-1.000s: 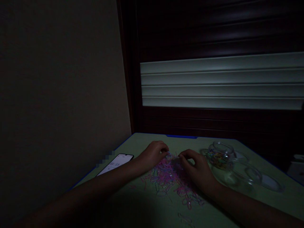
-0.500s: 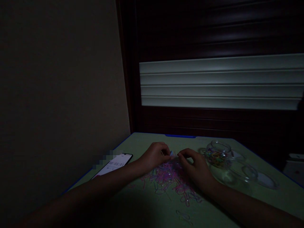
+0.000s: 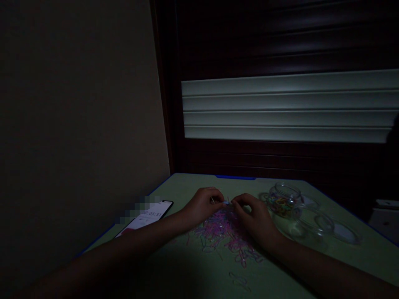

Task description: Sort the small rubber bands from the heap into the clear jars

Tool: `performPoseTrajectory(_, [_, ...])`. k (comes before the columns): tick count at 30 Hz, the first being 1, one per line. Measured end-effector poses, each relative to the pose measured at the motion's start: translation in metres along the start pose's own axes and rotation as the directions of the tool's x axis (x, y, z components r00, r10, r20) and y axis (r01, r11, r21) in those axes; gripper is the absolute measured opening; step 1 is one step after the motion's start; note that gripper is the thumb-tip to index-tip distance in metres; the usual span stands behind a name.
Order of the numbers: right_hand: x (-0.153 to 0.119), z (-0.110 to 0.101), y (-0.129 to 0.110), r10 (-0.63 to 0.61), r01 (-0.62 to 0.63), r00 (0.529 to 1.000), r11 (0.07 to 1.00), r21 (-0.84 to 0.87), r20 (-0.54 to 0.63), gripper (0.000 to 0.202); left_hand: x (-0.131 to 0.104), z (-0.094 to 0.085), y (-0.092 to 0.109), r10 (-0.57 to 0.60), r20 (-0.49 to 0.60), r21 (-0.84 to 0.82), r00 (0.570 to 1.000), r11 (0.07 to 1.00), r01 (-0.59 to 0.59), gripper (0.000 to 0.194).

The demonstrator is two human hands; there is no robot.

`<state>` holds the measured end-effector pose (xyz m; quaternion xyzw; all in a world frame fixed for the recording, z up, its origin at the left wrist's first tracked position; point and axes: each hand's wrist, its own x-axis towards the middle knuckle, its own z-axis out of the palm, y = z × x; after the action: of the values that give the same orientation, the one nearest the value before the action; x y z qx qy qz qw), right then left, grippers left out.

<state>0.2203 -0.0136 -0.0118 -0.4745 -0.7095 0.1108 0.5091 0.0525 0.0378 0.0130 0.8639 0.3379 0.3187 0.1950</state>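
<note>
Pinching a small pale-blue piece point(image 3: 226, 202) between thumb and forefinger of the left hand point(image 3: 207, 203), right at the tips. Holding thumb and forefinger of the right hand point(image 3: 254, 214) close together just beside the piece; not making out any grip there, too dim to tell. Noting a heap of loops point(image 3: 215, 229), mostly pink and purple, lying just below the fingertips on a green table point(image 3: 187, 185). Spotting a clear jar point(image 3: 283, 203) of coloured loops standing right of the right fingers. Seeing a lit phone point(image 3: 149, 218) lying left of the left fingers.
</note>
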Motion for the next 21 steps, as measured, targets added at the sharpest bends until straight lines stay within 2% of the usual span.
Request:
performPoseTrajectory(10, [-0.001,0.0,0.004,-0.04,0.039,0.999,0.999,0.023,0.034,0.016,-0.011,-0.002,0.006,0.0,-0.082,-0.059,0.997,0.998,-0.005,0.009])
performPoseTrajectory(15, [-0.002,-0.003,0.001,-0.056,0.054,0.996,0.998,0.032,0.074,0.014,-0.012,0.003,0.007,0.036,-0.097,-0.037,0.995,0.999,-0.04,0.01])
performPoseTrajectory(21, [-0.001,-0.004,0.0,-0.028,0.026,0.997,0.999,0.019,0.07,0.015,-0.015,0.009,0.005,0.05,-0.138,-0.03,0.989,0.998,-0.055,0.011])
